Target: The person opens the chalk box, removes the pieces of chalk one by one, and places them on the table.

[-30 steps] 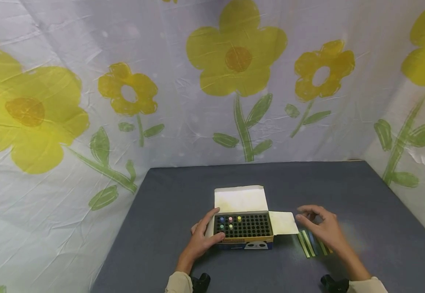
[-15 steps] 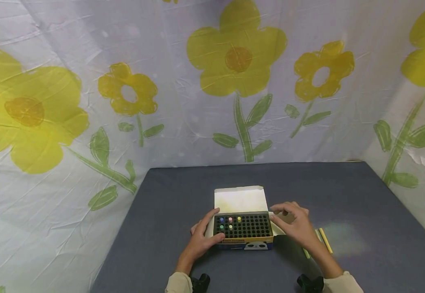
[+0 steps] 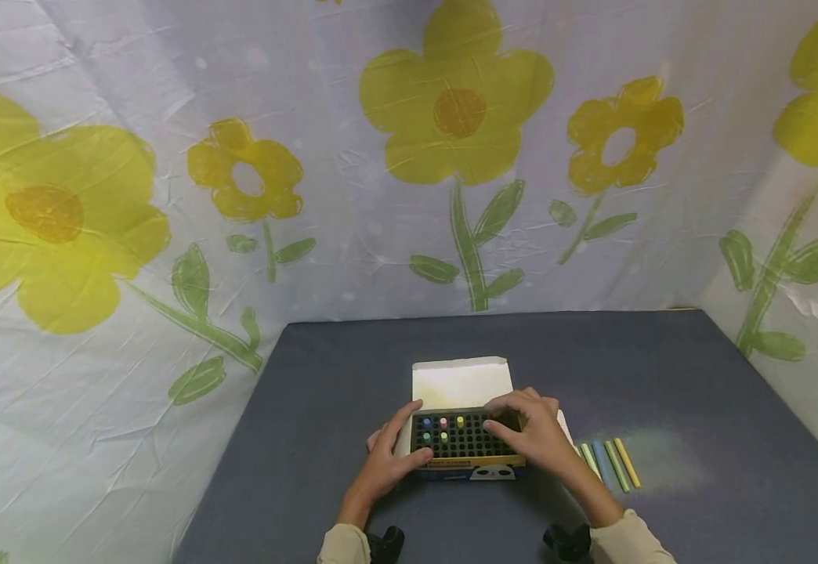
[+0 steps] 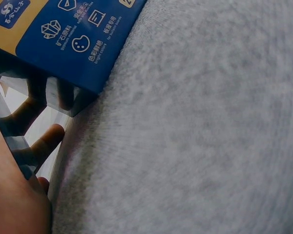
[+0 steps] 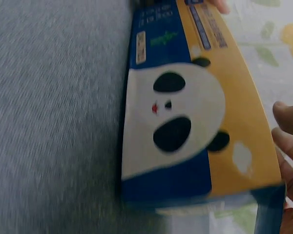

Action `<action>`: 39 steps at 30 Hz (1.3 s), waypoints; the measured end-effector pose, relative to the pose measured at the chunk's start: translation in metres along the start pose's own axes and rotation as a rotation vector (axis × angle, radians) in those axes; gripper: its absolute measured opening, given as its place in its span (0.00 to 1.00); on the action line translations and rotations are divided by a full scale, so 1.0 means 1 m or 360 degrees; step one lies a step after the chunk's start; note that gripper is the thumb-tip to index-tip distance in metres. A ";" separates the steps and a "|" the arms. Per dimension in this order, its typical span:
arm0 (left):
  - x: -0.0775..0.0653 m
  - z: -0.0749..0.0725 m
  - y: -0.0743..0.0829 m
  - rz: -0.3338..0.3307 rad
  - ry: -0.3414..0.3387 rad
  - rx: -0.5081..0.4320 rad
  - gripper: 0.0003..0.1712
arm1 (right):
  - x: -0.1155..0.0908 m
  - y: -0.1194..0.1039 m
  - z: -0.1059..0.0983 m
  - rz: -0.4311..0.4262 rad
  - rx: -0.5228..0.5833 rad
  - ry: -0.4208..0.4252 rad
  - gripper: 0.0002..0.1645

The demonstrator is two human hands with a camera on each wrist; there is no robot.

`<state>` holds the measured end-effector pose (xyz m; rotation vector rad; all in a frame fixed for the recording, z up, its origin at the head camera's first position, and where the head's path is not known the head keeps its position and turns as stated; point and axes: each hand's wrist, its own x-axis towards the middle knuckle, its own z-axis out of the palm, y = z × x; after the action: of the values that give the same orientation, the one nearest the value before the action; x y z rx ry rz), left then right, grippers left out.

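Note:
A blue-and-yellow chalk box (image 3: 451, 472) with a panda on its front lies on the table, flaps open. Its black holder (image 3: 468, 446) has rows of round holes; several chalk ends, such as a yellow chalk (image 3: 461, 421), show at the left. My left hand (image 3: 386, 456) grips the box's left end, thumb on the front edge and index finger at the back corner. Over the right part of the holder is my right hand (image 3: 541, 435), thumb and index finger apart, with nothing visible between them. The right wrist view shows its fingers (image 5: 289, 117) beside the box.
Several chalk sticks, including a blue stick (image 3: 602, 465) and a yellow stick (image 3: 627, 462), lie side by side right of the box. The dark grey tabletop (image 3: 352, 356) meets a white cloth (image 3: 352, 235) printed with yellow flowers.
My right hand has moved left from above the loose chalk sticks, across the side flap, to over the holder. My left hand and the box have stayed in place.

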<state>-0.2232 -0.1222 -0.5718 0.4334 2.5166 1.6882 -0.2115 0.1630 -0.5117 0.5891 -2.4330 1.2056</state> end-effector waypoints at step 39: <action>0.000 0.000 0.001 0.0007 -0.0009 -0.0012 0.44 | 0.015 -0.027 0.043 0.0052 -0.0620 0.0048 0.09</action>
<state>-0.2228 -0.1222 -0.5709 0.4422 2.5064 1.6951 -0.2157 0.1105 -0.5109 0.4116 -2.5620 0.7118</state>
